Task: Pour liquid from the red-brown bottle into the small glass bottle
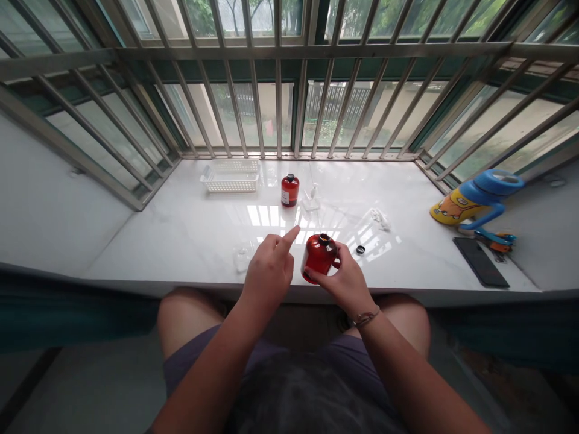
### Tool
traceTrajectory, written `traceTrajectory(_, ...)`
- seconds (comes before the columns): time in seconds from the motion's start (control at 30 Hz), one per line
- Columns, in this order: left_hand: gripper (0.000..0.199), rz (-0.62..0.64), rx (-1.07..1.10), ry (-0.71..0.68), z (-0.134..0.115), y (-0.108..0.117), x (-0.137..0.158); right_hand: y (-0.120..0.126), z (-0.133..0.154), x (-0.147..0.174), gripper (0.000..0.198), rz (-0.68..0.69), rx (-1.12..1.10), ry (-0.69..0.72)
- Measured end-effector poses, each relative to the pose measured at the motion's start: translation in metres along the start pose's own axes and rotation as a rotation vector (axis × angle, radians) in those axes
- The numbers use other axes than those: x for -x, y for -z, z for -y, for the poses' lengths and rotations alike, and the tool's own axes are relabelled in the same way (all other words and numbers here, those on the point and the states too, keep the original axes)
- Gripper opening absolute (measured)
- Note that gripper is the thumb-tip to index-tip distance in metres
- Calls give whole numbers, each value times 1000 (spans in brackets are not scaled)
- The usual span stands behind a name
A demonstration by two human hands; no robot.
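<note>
I've got a white ledge, blue flask right, basket back left. Left hand points; its curled grip I can't read. Right hand clasps the red bottle by the front edge; second bottle beyond; glare muddies a clear piece.

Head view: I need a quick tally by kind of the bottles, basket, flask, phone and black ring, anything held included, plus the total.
Bottles, both red: 2 (standing bottle; held bottle, in the right hand)
Basket: 1
Flask: 1
Phone: 1
Black ring: 1
Total: 6
</note>
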State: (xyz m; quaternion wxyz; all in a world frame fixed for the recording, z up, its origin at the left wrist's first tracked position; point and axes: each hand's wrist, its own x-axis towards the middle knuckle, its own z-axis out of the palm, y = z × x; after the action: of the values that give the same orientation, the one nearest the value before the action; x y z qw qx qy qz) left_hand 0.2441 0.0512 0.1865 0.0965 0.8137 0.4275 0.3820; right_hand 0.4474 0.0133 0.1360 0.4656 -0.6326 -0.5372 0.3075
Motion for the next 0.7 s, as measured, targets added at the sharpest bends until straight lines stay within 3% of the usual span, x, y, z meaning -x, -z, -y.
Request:
traceTrajectory(0.13,66,246,-23,-45,0,4,3,4,-1,1,83,-8,1,15)
traceTrajectory(0.23,70,335,-55,-65,-1,1,6,6,0,2,82,-21,1,17)
traceTrajectory(0.47,74,403,-105,-98,-5,1,6,8,-2,2,83,-42,46,43)
traceTrajectory(0.7,55,363,-29,-2,-11,11,3,9,-7,5,85,-37,32,31)
